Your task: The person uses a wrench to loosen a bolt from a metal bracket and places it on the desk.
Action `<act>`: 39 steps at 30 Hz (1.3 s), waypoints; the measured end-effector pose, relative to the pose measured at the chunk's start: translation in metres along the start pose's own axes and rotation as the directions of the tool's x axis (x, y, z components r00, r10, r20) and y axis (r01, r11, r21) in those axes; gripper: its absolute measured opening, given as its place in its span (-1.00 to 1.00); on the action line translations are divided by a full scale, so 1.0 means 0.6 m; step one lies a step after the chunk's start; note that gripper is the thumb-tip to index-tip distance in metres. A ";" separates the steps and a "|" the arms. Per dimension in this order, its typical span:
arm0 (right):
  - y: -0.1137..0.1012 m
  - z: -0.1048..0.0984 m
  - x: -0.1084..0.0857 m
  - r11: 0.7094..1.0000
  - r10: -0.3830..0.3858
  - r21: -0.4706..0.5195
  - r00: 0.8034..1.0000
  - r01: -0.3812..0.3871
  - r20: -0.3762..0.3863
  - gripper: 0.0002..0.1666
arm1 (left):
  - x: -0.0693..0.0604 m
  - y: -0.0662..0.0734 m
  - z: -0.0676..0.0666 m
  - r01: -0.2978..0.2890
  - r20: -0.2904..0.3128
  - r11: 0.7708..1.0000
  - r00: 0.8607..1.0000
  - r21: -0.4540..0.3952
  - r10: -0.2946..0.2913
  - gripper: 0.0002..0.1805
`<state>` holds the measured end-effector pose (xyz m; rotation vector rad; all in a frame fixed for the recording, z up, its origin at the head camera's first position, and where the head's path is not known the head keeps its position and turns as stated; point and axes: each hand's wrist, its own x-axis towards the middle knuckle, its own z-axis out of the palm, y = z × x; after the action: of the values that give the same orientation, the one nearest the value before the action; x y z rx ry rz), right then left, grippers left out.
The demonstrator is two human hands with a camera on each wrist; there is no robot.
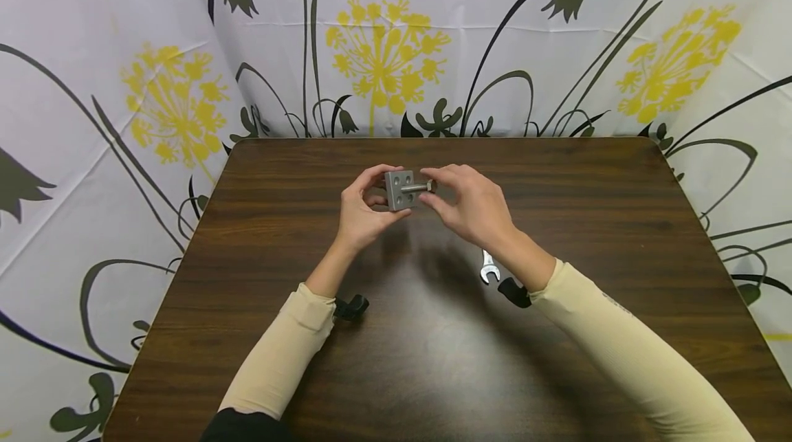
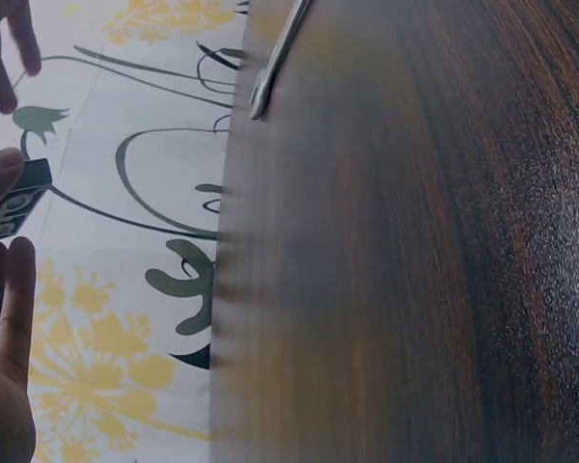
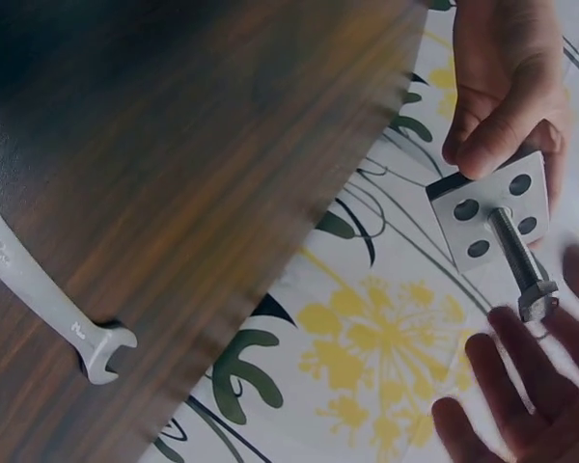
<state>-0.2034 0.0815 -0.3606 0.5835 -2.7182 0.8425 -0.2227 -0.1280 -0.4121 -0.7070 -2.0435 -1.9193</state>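
My left hand (image 1: 361,214) holds a square grey metal plate (image 1: 392,196) by its edges, above the far part of the table. Several round holes show in the face of the plate (image 3: 471,228) in the right wrist view. From its middle a hex-head bolt (image 3: 517,253) sticks out, head away from the plate. My right hand (image 1: 476,205) is beside the bolt head, thumb and fingers spread around it. In the right wrist view the fingers (image 3: 521,371) look apart from the bolt. The left wrist view shows only part of the plate (image 2: 37,176).
An open-ended wrench (image 1: 489,270) lies on the brown wood-grain table (image 1: 433,359), partly hidden under my right forearm. Black wrist-camera mounts (image 1: 351,307) sit at both wrists. A flower-print curtain (image 1: 383,29) hangs behind the table's far edge.
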 end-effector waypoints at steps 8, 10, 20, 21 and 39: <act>0.001 0.000 0.002 0.999 -0.040 0.014 0.999 0.040 -0.021 -0.62 | -0.001 -0.001 -0.003 0.001 -0.004 1.000 1.000 -0.002 -0.001 -0.25; 0.002 0.000 0.001 0.997 -0.073 0.005 0.997 0.073 -0.033 -0.56 | -0.002 -0.001 -0.003 0.000 -0.008 1.000 1.000 -0.005 0.000 -0.25; 0.006 -0.002 -0.001 1.000 0.008 0.000 0.999 -0.008 0.044 -0.63 | 0.001 -0.001 0.000 0.020 0.012 1.000 1.000 -0.007 -0.020 -0.26; 0.006 -0.003 -0.001 1.000 -0.010 0.000 0.999 0.010 0.043 -0.59 | 0.001 -0.002 0.000 0.018 0.010 1.000 1.000 -0.007 -0.018 -0.26; 0.005 0.002 -0.002 1.000 0.012 0.004 1.000 -0.012 -0.025 -0.65 | 0.000 -0.002 0.000 -0.008 0.008 1.000 1.000 0.013 0.008 -0.26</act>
<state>-0.2036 0.0834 -0.3637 0.5543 -2.7011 0.8525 -0.2230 -0.1281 -0.4131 -0.7196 -2.0527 -1.8994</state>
